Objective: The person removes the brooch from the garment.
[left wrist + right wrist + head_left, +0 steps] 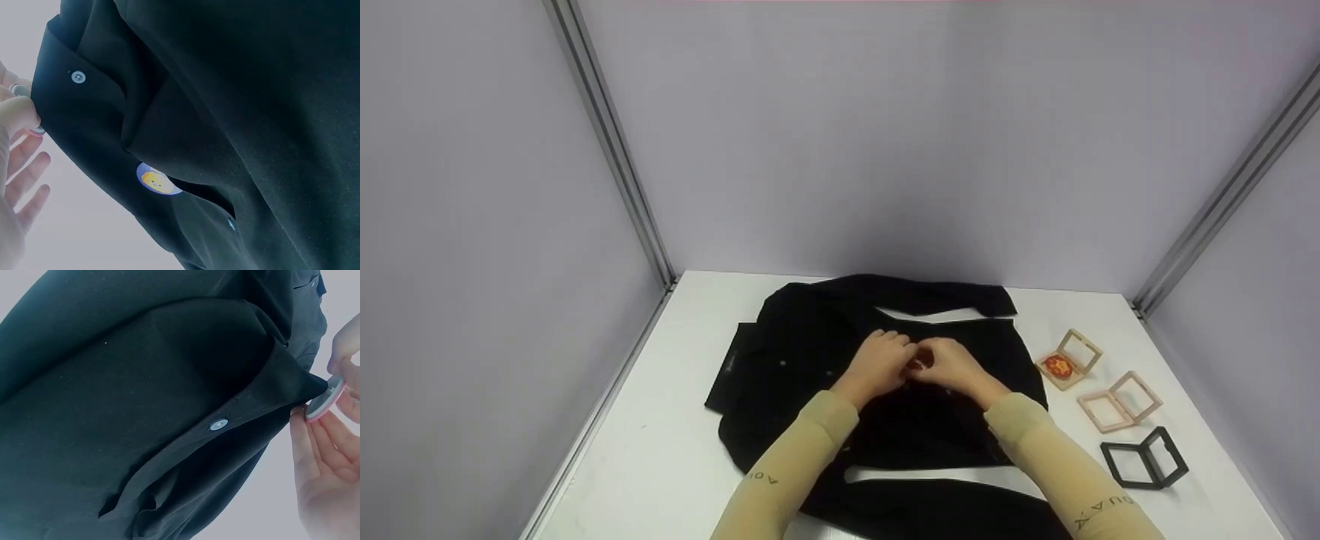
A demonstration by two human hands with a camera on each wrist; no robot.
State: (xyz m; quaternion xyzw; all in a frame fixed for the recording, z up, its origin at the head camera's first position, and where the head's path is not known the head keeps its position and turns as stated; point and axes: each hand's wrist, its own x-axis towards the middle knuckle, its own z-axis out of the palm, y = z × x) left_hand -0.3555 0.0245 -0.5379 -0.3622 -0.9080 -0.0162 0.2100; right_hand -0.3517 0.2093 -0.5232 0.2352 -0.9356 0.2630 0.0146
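Observation:
A black shirt (810, 337) with small pale buttons lies spread on the white table. My left hand (877, 365) pinches the shirt's front edge near its middle. My right hand (956, 367) meets it there, gripping a round pin badge (325, 404) between thumb and fingers. The badge's silvery back and pink rim show in the right wrist view, against a raised corner of the cloth. Its front is turned away. Another badge (156, 180), purple with a yellow smiling figure, sits on the shirt front, partly covered by a fold.
Along the table's right side stand three opened display frames: a wooden one (1089, 346) with a red and yellow badge (1058, 366), a pinkish one (1147, 394) and a black one (1155, 450). Pale walls (847, 150) enclose the table.

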